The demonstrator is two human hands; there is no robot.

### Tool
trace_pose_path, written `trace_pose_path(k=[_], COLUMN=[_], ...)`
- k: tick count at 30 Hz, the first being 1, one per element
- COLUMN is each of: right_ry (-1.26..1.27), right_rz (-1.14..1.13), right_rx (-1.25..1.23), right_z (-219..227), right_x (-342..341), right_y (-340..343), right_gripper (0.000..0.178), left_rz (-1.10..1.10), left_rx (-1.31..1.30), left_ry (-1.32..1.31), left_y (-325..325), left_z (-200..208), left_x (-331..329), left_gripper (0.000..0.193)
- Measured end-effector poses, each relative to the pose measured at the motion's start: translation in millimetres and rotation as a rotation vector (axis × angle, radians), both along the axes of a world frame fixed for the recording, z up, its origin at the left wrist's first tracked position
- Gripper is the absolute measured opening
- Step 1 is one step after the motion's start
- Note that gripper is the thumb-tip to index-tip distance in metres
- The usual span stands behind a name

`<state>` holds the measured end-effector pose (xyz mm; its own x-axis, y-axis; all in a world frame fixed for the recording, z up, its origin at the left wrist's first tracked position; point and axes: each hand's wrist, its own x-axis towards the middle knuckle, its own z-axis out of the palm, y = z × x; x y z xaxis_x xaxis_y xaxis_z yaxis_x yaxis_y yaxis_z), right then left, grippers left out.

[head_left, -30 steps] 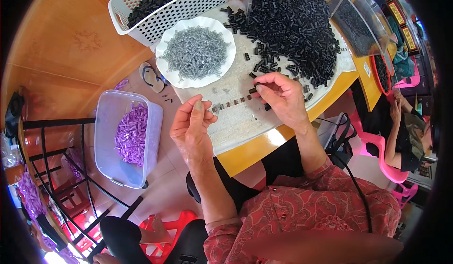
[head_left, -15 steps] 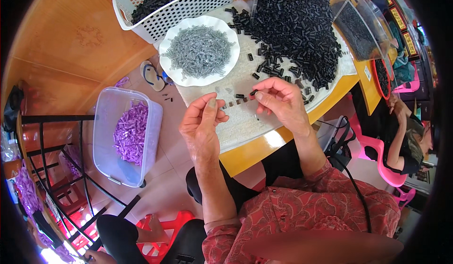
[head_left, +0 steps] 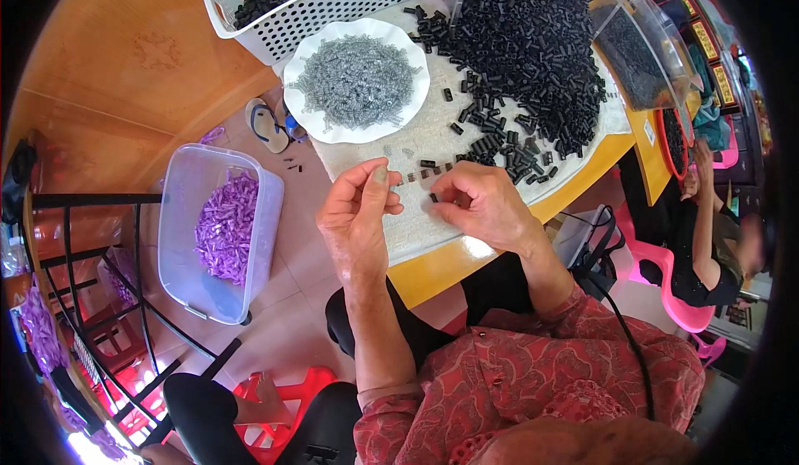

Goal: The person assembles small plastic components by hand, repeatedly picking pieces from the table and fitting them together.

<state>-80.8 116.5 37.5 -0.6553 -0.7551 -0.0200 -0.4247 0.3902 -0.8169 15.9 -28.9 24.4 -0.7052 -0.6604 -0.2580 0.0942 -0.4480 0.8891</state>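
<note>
Over the pale cloth (head_left: 358,161) on the table, my left hand (head_left: 356,207) is closed in a pinch, thumb against forefinger; what it holds, if anything, is too small to name. My right hand (head_left: 487,207) is closed too, gripping a small black plastic piece (head_left: 434,198) at its fingertips. Between the hands runs a short row of small dark brownish pieces (head_left: 423,175). Just beyond that row a black piece (head_left: 428,163) lies on the cloth. A big heap of similar black pieces (head_left: 533,57) spreads past my right hand, its loose edge close to the fingers.
A white scalloped plate (head_left: 297,114) bears small transparent pieces (head_left: 358,82). Behind it stands a white perforated basket (head_left: 325,16) of black parts. On the floor sits a plastic tub (head_left: 179,240) of purple pieces. Another person (head_left: 707,240) sits at the right by a pink chair (head_left: 678,299).
My right hand has moved toward me and slightly left, bringing the small black piece lower. The left hand stays almost in place, still pinched.
</note>
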Motion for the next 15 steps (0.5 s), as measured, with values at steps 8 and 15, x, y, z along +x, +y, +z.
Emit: trace_pose_path(k=[8, 15], right_ry=[0.391, 0.345], right_rz=[-0.161, -0.152], right_rx=[0.002, -0.049], right_z=[-11, -4], right_x=[-9, -10], right_y=[-11, -18], right_gripper=[0.011, 0.011], left_rz=[-0.004, -0.041], left_rx=[0.009, -0.025], left_ry=[0.014, 0.015], left_y=[1, 4], left_z=[-1, -3], left_x=[-1, -2], left_gripper=[0.018, 0.018])
